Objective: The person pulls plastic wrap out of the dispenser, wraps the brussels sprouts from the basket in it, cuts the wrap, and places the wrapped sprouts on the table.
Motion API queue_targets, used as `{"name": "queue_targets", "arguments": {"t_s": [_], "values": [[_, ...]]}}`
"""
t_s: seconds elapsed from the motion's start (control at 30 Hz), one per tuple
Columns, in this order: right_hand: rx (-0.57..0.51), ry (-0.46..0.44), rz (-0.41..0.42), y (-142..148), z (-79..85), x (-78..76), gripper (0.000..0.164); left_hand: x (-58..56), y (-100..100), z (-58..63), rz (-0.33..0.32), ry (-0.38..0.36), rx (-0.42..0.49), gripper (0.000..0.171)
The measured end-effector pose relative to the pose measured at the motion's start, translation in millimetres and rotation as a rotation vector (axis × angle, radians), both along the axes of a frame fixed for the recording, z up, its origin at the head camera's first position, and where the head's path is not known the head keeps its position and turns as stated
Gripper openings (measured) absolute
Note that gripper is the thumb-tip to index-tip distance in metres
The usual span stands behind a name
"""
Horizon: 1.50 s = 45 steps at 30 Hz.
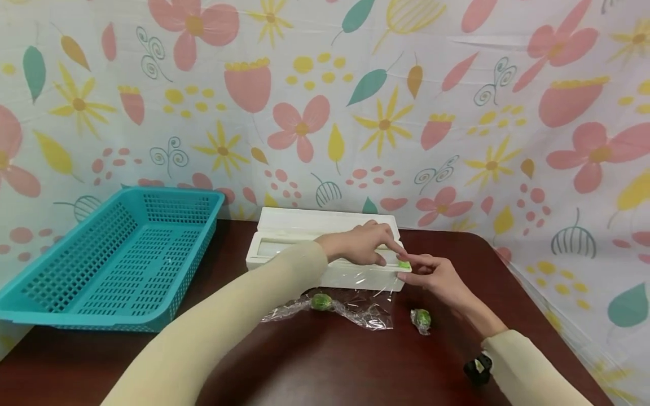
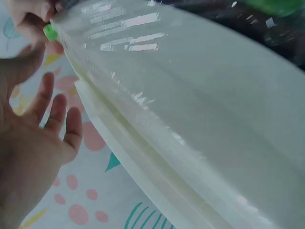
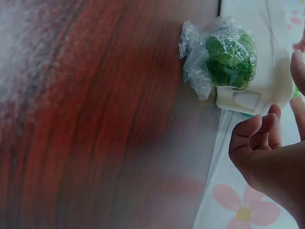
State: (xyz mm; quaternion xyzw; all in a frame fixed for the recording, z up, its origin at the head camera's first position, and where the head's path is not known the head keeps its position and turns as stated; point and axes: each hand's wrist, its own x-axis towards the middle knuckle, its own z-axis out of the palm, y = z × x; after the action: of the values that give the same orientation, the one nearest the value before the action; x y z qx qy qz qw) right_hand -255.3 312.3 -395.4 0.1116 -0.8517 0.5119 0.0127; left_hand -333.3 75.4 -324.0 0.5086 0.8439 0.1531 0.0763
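A white cling film dispenser (image 1: 325, 277) stands with its lid (image 1: 325, 220) raised. Over its top reaches my left hand (image 1: 363, 243), index finger stretched to the right end and the other fingers loosely spread in the left wrist view. There my right hand (image 1: 439, 279) pinches the small green slide cutter (image 1: 404, 264) between thumb and fingers. Clear cling film (image 1: 373, 313) runs from the dispenser's front onto the table. On that film lies a green sprout-like vegetable (image 1: 321, 302). Another one, a film-wrapped green vegetable (image 3: 231, 59), sits apart below my right hand.
A turquoise perforated basket (image 1: 195, 254) takes up the left of the dark wooden table (image 1: 325, 366). Behind the table hangs a flower-patterned cloth (image 1: 315, 113), close to the dispenser's raised lid. The table's right edge runs past my right forearm.
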Motion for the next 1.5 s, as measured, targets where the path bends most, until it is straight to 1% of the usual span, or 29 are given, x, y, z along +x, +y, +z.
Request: {"name": "queue_targets", "arguments": {"t_s": [0.1, 0.2, 0.33, 0.53, 0.77, 0.93, 1.1, 1.17, 1.4, 1.5], "values": [[0.0, -0.007, -0.001, 0, -0.4, -2.2, 0.046, -7.7, 8, 2.1, 0.004, -0.023, -0.058, 0.045], [0.003, -0.027, -0.009, 0, -1.4, -3.3, 0.046, -12.5, 16, 5.2, -0.008, -0.022, -0.087, 0.041], [-0.001, -0.062, -0.023, 0, -2.4, -4.4, 0.047, -16.8, 25, 7.3, -0.017, -0.024, -0.088, 0.031], [-0.015, -0.098, -0.039, -2, -2.5, -5.8, 0.049, -20.4, 31, 5.9, -0.029, -0.056, -0.09, 0.022], [-0.009, -0.111, -0.069, -2, -2.3, -5.2, 0.05, -21.7, 34, 2.9, -0.025, -0.056, -0.059, 0.017], [-0.021, -0.134, -0.075, 0, -0.5, -3.1, 0.054, -21.6, 35, 1.4, -0.031, -0.078, -0.042, 0.014], [0.013, -0.139, -0.078, 2, 2.7, -3.2, 0.057, -23.2, 34, -0.9, -0.052, -0.101, -0.016, 0.013], [0.031, -0.137, -0.079, 3, 3.8, -3.8, 0.058, -24.0, 33, -1.6, -0.056, -0.099, -0.014, 0.013], [0.047, -0.145, -0.087, 0, 4.9, -6.3, 0.059, -25.3, 27, -0.5, -0.011, -0.098, -0.035, 0.014], [0.051, -0.143, -0.086, -1, 5.3, -6.4, 0.06, -26.4, 25, -0.1, -0.015, -0.105, -0.043, 0.014]]}}
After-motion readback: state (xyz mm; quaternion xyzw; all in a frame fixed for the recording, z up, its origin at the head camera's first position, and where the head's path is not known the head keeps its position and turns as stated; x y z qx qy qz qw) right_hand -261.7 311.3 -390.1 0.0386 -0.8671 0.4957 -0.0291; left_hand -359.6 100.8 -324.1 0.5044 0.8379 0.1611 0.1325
